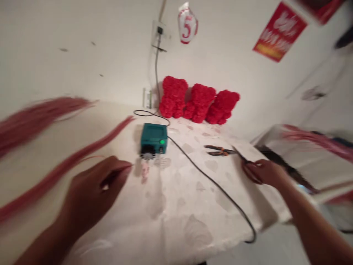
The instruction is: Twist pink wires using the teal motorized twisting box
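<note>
My left hand (96, 187) is closed in a pinch left of a teal box (154, 133) with a green light. A thin reddish wire (92, 158) runs to its fingers and seems held there. At the front of the box is a black toothed wheel (148, 152), with a small pale pink piece (145, 171) below it. On the right, my right hand (259, 172) is closed around a dark-handled tool (242, 157) with a narrow blade; blur hides its exact kind. Its tip is close to pliers (219, 150) with black and orange handles lying on the table.
A long bundle of reddish strands (68, 162) lies at left, with a thicker bundle (35, 117) behind. Red bear figures (198, 103) stand against the wall. A black cable (206, 176) crosses the patterned tablecloth (182, 217). Another surface with pink strands (311, 138) is at right.
</note>
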A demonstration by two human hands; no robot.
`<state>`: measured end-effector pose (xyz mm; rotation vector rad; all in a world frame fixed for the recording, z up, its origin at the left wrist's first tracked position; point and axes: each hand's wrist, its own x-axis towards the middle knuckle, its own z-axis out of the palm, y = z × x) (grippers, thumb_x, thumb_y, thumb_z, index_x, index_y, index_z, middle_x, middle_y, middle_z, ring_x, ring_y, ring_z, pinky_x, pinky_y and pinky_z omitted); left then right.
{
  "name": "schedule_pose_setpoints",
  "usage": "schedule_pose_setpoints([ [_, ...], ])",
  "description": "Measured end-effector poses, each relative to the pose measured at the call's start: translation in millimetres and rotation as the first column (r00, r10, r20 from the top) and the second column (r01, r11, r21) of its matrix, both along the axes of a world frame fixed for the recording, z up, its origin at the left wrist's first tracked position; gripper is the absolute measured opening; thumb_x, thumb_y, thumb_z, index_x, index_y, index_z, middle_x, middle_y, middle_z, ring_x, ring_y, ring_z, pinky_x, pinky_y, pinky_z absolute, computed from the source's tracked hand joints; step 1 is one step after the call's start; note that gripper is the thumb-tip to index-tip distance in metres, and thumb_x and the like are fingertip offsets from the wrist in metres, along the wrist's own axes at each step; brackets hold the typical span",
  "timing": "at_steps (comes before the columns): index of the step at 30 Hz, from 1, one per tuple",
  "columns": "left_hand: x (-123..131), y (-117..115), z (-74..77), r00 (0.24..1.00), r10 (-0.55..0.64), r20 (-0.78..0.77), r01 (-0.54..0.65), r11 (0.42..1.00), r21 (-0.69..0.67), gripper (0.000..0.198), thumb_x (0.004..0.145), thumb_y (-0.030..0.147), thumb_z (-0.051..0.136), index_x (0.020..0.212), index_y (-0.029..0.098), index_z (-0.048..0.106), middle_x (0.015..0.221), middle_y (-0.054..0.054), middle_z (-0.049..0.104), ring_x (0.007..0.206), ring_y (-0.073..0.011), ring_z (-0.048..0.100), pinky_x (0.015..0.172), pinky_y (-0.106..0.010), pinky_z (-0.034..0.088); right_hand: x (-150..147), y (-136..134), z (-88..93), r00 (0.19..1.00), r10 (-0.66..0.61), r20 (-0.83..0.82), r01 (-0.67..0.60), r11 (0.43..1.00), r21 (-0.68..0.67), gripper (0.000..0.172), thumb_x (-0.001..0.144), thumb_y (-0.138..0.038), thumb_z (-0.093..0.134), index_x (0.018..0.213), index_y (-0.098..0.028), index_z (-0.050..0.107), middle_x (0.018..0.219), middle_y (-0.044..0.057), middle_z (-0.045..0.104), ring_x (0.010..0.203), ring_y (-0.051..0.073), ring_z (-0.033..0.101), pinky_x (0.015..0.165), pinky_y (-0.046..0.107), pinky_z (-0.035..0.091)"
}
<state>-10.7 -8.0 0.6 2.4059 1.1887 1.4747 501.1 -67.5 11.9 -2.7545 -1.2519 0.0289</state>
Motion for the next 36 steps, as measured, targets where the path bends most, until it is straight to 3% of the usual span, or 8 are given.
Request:
schedule_pose_setpoints([
  [4,-1,-4,14.0,0.996,-0.087,-0.034,0.087,0.996,0.014,0.014,0.093,0.010,0.059,0.086,0.019,0.067,0.070,0.004,0.061,0.054,-0.0058,0.048,0.055,-0.018,0.042,-36,11,8.1,0.976,0.174,-0.133,-0.128,0.947,0.296,0.024,0.088,-0.045,0.063,0.096,-0.024,0.071,0.093,0.016,0.076,0.085,0.030,0.071,0.077,0.042,0.047],
  [6,3,-5,13.6,0.993,-0.116,-0.014,0.115,0.993,-0.021,0.016,0.093,0.006,0.059,0.090,0.019,0.068,0.074,0.004,0.060,0.056,-0.0052,0.047,0.057,-0.017,0.043,-84,16,14.0,0.875,0.400,-0.273,-0.236,0.844,0.481,0.027,0.088,-0.050,0.060,0.096,-0.026,0.070,0.084,0.011,0.075,0.081,0.027,0.071,0.074,0.039,0.050],
  [9,4,-4,9.1,0.985,-0.173,-0.009,0.172,0.985,-0.025,0.019,0.092,0.003,0.060,0.097,0.018,0.070,0.080,0.003,0.061,0.059,-0.0048,0.048,0.058,-0.017,0.044,-175,25,18.9,0.588,0.717,-0.374,-0.424,0.667,0.613,0.029,0.088,-0.050,0.063,0.094,-0.022,0.069,0.075,0.005,0.070,0.069,0.020,0.068,0.067,0.033,0.053],
  [11,3,-2,6.0,0.976,-0.217,-0.007,0.217,0.976,-0.025,0.022,0.093,0.002,0.059,0.103,0.018,0.070,0.082,0.002,0.061,0.062,-0.0052,0.049,0.059,-0.017,0.045,-229,32,15.3,0.355,0.812,-0.462,-0.475,0.583,0.659,0.022,0.091,-0.041,0.061,0.096,-0.020,0.068,0.071,0.001,0.066,0.064,0.016,0.066,0.061,0.028,0.053],
  [15,-3,-1,4.2,0.956,-0.293,-0.003,0.291,0.953,-0.083,0.031,0.096,0.003,0.054,0.117,0.021,0.070,0.085,0.000,0.058,0.067,-0.0079,0.054,0.061,-0.020,0.047,-291,42,-6.0,0.006,0.779,-0.627,-0.414,0.573,0.707,0.018,0.095,-0.034,0.057,0.092,-0.019,0.065,0.064,-0.003,0.060,0.055,0.010,0.058,0.054,0.022,0.049],
  [21,-2,-5,6.7,0.936,-0.349,-0.031,0.337,0.921,-0.194,0.043,0.098,0.002,0.047,0.128,0.026,0.065,0.091,0.000,0.056,0.079,-0.0095,0.057,0.069,-0.021,0.050,-299,40,-32.4,-0.086,0.736,-0.672,-0.363,0.605,0.709,0.017,0.097,-0.030,0.054,0.090,-0.018,0.064,0.055,-0.007,0.052,0.046,0.007,0.044,0.046,0.020,0.037],
  [30,9,-8,9.2,0.949,-0.277,-0.147,0.240,0.943,-0.232,0.013,0.091,0.007,0.061,0.091,0.019,0.062,0.080,0.004,0.062,0.072,-0.0059,0.058,0.063,-0.015,0.048,-294,36,-36.3,-0.273,0.645,-0.714,-0.361,0.619,0.697,0.025,0.102,-0.036,0.045,0.096,-0.017,0.060,0.060,-0.006,0.053,0.048,0.007,0.045,0.048,0.021,0.040],
  [36,11,-5,4.2,0.917,-0.362,-0.170,0.319,0.918,-0.237,0.015,0.091,0.007,0.065,0.096,0.021,0.065,0.086,0.004,0.066,0.079,-0.0065,0.062,0.072,-0.018,0.052,-294,36,-36.3,-0.310,0.653,-0.690,-0.353,0.595,0.722,0.025,0.102,-0.031,0.048,0.084,-0.017,0.058,0.062,-0.006,0.053,0.050,0.006,0.046,0.050,0.020,0.039],
])
